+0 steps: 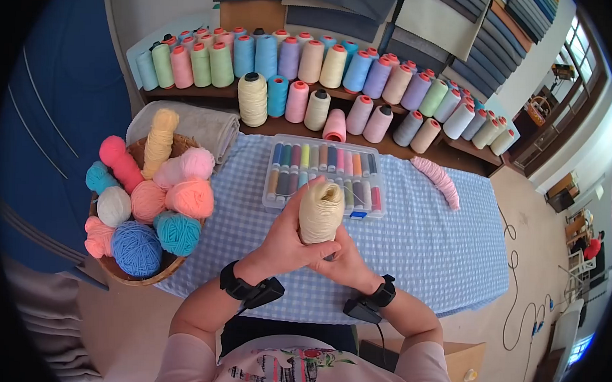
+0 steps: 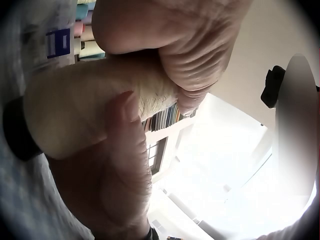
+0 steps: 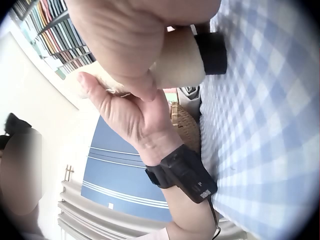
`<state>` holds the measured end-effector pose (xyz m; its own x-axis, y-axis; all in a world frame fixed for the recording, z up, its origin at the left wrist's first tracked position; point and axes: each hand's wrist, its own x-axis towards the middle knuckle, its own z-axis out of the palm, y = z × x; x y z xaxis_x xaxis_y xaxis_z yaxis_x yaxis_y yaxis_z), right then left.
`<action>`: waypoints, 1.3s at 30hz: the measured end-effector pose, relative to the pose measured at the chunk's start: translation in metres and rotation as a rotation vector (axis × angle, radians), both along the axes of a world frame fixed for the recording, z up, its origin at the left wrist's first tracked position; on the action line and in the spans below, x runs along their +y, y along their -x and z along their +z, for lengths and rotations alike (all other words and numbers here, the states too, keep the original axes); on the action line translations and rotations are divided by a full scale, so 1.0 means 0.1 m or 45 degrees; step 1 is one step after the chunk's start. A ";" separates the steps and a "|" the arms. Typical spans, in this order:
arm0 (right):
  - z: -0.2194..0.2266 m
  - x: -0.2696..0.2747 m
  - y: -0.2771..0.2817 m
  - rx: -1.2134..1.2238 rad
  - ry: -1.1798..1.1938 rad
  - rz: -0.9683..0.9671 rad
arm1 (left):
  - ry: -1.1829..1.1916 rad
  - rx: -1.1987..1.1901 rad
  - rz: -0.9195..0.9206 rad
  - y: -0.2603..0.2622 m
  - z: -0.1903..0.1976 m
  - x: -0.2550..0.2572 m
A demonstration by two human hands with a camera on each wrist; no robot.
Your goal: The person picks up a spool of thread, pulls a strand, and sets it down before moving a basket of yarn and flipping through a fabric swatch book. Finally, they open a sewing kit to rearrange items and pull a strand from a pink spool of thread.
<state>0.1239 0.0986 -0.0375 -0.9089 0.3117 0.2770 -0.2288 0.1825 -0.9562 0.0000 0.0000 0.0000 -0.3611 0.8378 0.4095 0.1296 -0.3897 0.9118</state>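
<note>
Cone of cream thread [image 1: 321,212]: held upright above the near half of the bench [image 1: 425,249], just in front of the clear thread box [image 1: 325,173]; black core end [image 3: 212,52] showing at the base in the right wrist view.
Left hand [image 1: 285,247]: wrapped round the cone's left side, fingers curled across its lower front.
Right hand [image 1: 344,260]: close against the left, cupped under and behind the base, thumb pressed to the wound thread; both clamped on the same cone.
Handling: likely light, firm on a stiff core, thread surface soft and grippy; top windings could slip loose if rubbed, so best taken round the lower body or by the core end.
Edges: near bench edge right below the wrists; checked cloth [image 1: 452,263] draped over it.
Open room: bare cloth to the right of the hands, well apart from the pink skein [image 1: 438,179].
Crowded side: basket of yarn balls [image 1: 144,199] near on the left; shelf of cones [image 1: 323,77] behind the box.
</note>
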 end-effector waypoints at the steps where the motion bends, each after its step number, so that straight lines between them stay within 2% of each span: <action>1: 0.00 0.02 -0.01 -0.022 -0.029 -0.014 | 0.058 -0.035 -0.032 -0.02 0.04 -0.01; 3: 0.00 0.02 -0.04 -0.049 -0.054 -0.036 | 0.120 -0.073 -0.072 -0.04 0.06 -0.01; 9: -0.01 -0.05 0.02 -0.055 -0.161 -0.166 | 0.145 0.168 0.002 -0.05 0.03 0.01; 18: 0.05 -0.04 0.04 -0.062 -0.085 -0.095 | 0.164 0.192 0.009 -0.06 -0.05 0.06; 21: 0.08 -0.05 0.03 -0.058 0.023 -0.062 | 0.183 0.180 -0.027 -0.05 -0.10 0.07; 24: 0.06 -0.03 0.02 -0.070 0.014 -0.061 | 0.158 0.141 -0.004 -0.06 -0.11 0.08; 26: 0.05 0.04 -0.05 -0.166 -0.144 0.002 | 0.158 0.009 -0.082 -0.04 -0.11 0.07; 27: 0.11 0.11 -0.11 -0.160 -0.147 -0.002 | 0.154 0.016 -0.085 -0.02 -0.14 0.07; 29: 0.34 0.25 -0.25 -0.266 -0.362 0.096 | 0.102 0.064 -0.189 0.02 -0.20 0.07; 33: 0.55 0.34 -0.31 -0.171 -0.187 0.004 | -0.132 -0.038 -0.216 0.02 -0.21 0.08; 35: 0.62 0.25 -0.16 0.027 -0.061 -0.110 | -0.134 -0.424 -0.363 0.01 -0.18 0.07; 39: 0.76 0.09 0.07 -0.009 -0.134 -0.143 | -0.102 -0.344 -0.284 0.00 -0.16 0.07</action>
